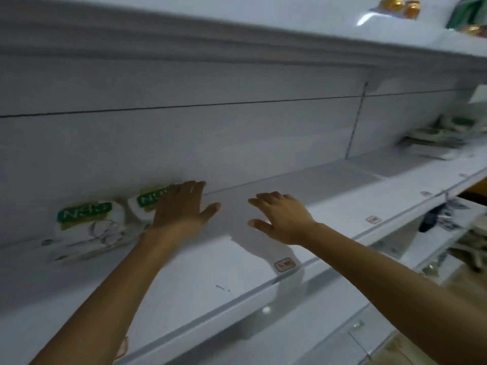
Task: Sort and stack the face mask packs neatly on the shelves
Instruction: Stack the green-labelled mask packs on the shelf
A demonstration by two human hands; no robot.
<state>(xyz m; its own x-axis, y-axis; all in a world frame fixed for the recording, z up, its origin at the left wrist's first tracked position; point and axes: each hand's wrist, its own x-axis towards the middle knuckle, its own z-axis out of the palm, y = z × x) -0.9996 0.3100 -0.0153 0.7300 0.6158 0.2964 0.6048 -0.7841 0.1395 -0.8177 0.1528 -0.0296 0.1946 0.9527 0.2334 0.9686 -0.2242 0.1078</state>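
1. Packs: two face mask packs with green labels stand against the back wall of the white shelf (200, 262), toward its left end. The left pack (87, 225) stands free; the right pack (146, 204) is just beside it, leaning over.
2. The left hand (181, 206) lies flat on the right pack, fingers straight and spread, pressing it toward the back wall and not pinching.
3. The right hand (279, 217) hovers above bare shelf to the right, fingers loosely spread, holding nothing.
4. Bare shelf runs rightward to a loose pile of packs (434, 135) at the far right end.
5. The left hand is nearer; straightening likely falls to it.
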